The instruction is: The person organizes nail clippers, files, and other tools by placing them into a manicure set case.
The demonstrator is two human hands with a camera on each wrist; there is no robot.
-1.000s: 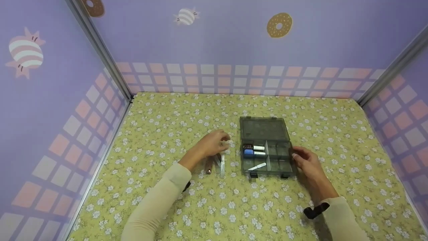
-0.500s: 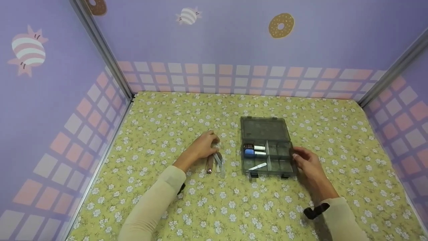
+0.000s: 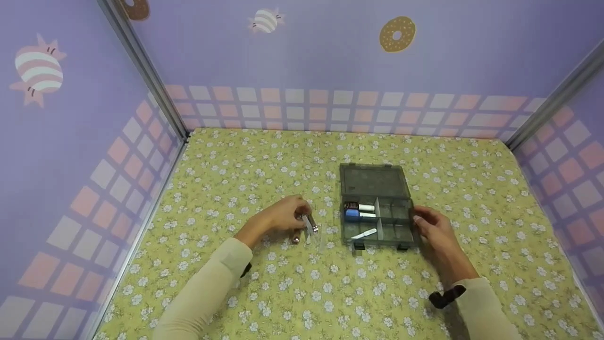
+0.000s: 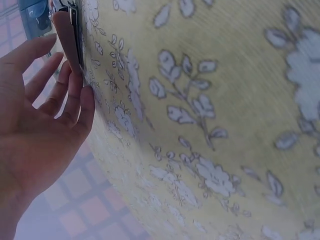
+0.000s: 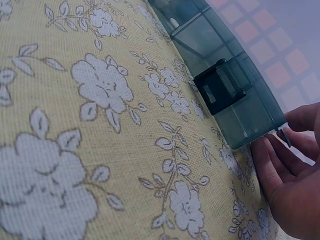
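Note:
In the head view my left hand (image 3: 288,213) pinches a brown nail clipper (image 3: 312,224) with a shiny metal end, its far end tilted toward the box. The left wrist view shows its brown lever (image 4: 66,42) at my fingertips. Just under the hand lie a second brown piece with a shiny end (image 3: 296,238), a thin pale strip (image 3: 308,233) and a clear strip (image 3: 323,238). My right hand (image 3: 436,231) grips the right side of a smoky see-through divided box (image 3: 396,233), thumb at the rim; the right wrist view shows fingers round its corner (image 5: 272,122).
The box lid (image 3: 373,182) lies folded back. Inside are a dark bottle (image 3: 351,206) and a blue bottle (image 3: 352,214), both with white caps, and a slim white stick (image 3: 364,233) in the front left compartment. A patterned wall (image 3: 330,108) backs the flowered tablecloth (image 3: 255,293).
My left hand drew back left, then lowered onto the pieces and now has the nail clipper between its fingers. The clear strip slid right. My right hand and the box stayed put.

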